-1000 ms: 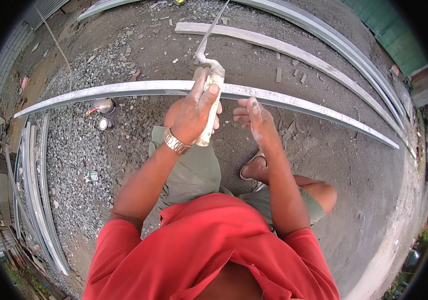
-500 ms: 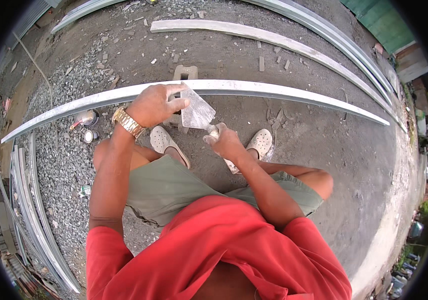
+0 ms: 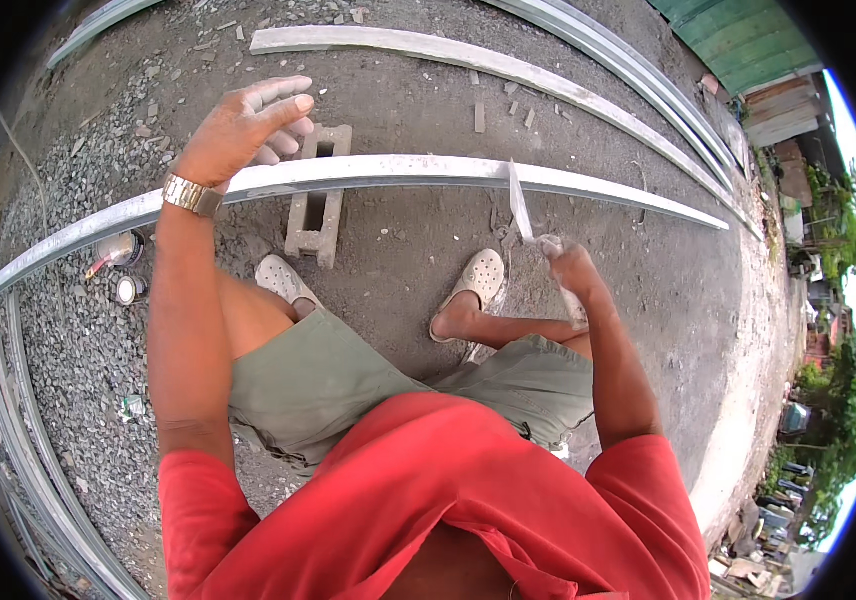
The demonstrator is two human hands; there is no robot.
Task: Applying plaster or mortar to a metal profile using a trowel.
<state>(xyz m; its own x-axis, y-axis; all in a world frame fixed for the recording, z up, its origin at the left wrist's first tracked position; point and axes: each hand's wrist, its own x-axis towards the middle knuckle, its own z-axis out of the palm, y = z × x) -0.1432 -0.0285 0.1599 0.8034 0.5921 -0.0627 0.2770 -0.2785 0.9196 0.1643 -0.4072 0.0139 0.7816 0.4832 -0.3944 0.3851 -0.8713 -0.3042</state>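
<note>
A trowel with a thin grey blade is in my right hand, whose fingers wrap round its handle. The blade stands edge-on to the view, its tip at the long pale metal beam; whether it touches cannot be told. My left hand is raised at the beam's far side, fingers spread and dusted white, holding nothing. A metal-banded watch circles the left wrist. Under the beam lies a hollow concrete block, between my left hand and my feet.
Two small open cans stand on gravel at the left, a brush across one. More metal lengths lie at the lower left. A pale beam and other long profiles lie beyond. My clogs rest on dirt.
My left hand has left the trowel blade and moved left and away, its fingers opening. My right hand has carried the trowel right along the beam and turned the blade edge-on.
</note>
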